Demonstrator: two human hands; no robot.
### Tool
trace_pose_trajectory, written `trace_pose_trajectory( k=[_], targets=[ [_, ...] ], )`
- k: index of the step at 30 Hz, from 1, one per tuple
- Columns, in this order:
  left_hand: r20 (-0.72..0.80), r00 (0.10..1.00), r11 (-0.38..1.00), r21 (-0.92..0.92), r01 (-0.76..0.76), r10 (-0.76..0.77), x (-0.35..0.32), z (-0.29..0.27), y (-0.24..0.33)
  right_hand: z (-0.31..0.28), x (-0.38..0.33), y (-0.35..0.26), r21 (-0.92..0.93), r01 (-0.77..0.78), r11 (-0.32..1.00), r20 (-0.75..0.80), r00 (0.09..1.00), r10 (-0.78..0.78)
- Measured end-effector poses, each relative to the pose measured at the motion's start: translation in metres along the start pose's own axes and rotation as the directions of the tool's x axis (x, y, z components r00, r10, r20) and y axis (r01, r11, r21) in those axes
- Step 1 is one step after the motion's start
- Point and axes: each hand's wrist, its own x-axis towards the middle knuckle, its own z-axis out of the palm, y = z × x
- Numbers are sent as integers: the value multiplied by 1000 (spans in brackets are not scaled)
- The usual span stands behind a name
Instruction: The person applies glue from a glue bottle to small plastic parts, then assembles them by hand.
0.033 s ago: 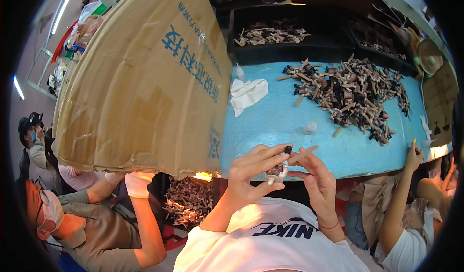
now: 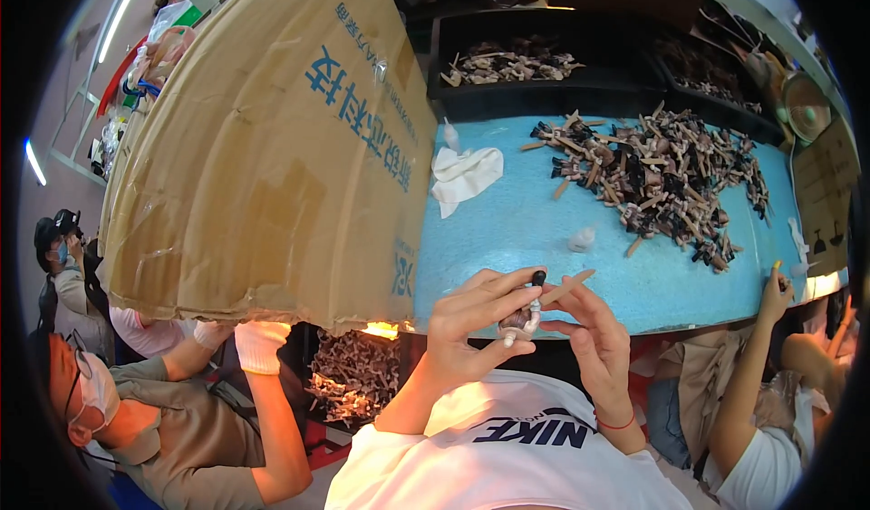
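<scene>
A small painted figurine (image 2: 520, 319), with a dark round head and a pale brown sword-like blade (image 2: 571, 285), is held just off the table's near edge. My left hand (image 2: 471, 322) is closed around it, fingers above and thumb below. Curled beside the blade, my right hand (image 2: 594, 338) touches the figurine with its fingertips, its thumb standing apart. Fingers cover part of the figurine. Beyond my hands, a large heap of similar figurines (image 2: 657, 170) lies on the blue tabletop (image 2: 494, 229).
A tall cardboard box (image 2: 263, 165) walls off the left. On the table are a white cloth (image 2: 467, 176), a small white bottle (image 2: 451, 136) and another translucent one (image 2: 582, 239). Black trays (image 2: 544, 102) stand behind. Co-workers (image 2: 199, 419) sit at both sides; a bin of parts (image 2: 353, 374) is lower left.
The figurine has tilted very slightly in my fingers, its head and blade tip shifting a little up and left. My hands stay nearly in place.
</scene>
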Motion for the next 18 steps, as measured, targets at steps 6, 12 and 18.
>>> trace_pose_trajectory(
  k=[6,12,18],
  targets=[
    [-20,991,947,297,-119,131,0,-3,4,4,1,-4,-17,-8,1000,36,999,9],
    [-12,988,903,409,-135,153,-3,-1,8,4,1,-7,34,-44,998,23,999,43],
    [-8,978,882,432,-185,210,-4,3,7,11,14,-17,120,1,993,25,1000,-4]
  ],
)
